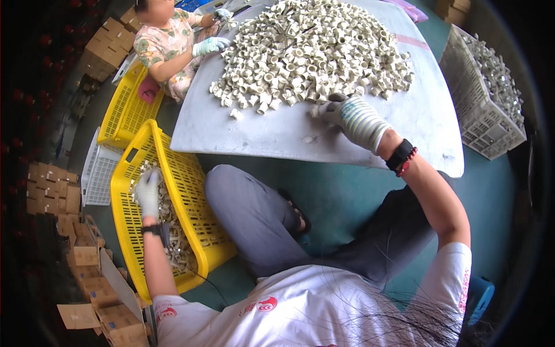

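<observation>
A large heap of small off-white, cup-ended fittings [312, 55] covers much of the grey table [231, 136]. My right hand [359, 118], in a striped knit glove, is at the near edge of the heap. Its fingers are closed, with a small off-white fitting [315, 110] at the tips, low over the tabletop. My left hand [148, 194], gloved too, reaches down into the yellow crate [191, 217] on my left. Small whitish and metallic parts [173, 234] lie in that crate around it. Its fingertips point down among them and do not show clearly.
Across the table's left corner, a co-worker's gloved hand [211, 46] touches the heap. Another yellow crate [124, 110] and a white crate [99, 173] stand behind mine. At right is a white crate [488, 130] full of metallic parts. Cardboard boxes [107, 295] line the left.
</observation>
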The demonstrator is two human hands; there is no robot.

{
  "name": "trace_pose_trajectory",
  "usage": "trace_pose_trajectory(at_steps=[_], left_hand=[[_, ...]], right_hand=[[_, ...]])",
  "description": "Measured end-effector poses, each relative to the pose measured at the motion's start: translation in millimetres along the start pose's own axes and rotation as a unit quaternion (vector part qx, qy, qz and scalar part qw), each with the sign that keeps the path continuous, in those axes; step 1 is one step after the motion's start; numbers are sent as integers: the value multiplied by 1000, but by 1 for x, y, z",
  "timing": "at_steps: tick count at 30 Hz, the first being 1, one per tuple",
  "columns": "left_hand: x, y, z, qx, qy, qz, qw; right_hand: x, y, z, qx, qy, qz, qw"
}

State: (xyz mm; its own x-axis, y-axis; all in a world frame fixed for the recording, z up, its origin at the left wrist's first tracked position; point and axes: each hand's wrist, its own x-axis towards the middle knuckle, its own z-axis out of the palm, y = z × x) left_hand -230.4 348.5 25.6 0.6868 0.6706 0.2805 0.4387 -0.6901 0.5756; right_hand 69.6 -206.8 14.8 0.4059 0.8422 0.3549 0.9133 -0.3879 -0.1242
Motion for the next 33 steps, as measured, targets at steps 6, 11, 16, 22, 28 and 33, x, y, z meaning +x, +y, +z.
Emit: trace_pose_trajectory(at_steps=[6,11,16,22,28,33], left_hand=[[88,228,138,22,-89,344,935],[177,352,230,56,-107,407,905],[220,392,280,23,-141,358,923],[136,446,289,-40,-178,366,913],[46,449,242,-88,-286,420,857],[43,440,215,-123,-173,464,860]], right_hand=[[-43,45,-20,-5,33,108,994],[-51,50,-19,30,69,169,983],[-45,46,-24,41,38,172,984],[-60,58,-39,95,15,177,980],[-56,58,-36,94,10,156,983],[-54,55,-31,84,10,154,984]])
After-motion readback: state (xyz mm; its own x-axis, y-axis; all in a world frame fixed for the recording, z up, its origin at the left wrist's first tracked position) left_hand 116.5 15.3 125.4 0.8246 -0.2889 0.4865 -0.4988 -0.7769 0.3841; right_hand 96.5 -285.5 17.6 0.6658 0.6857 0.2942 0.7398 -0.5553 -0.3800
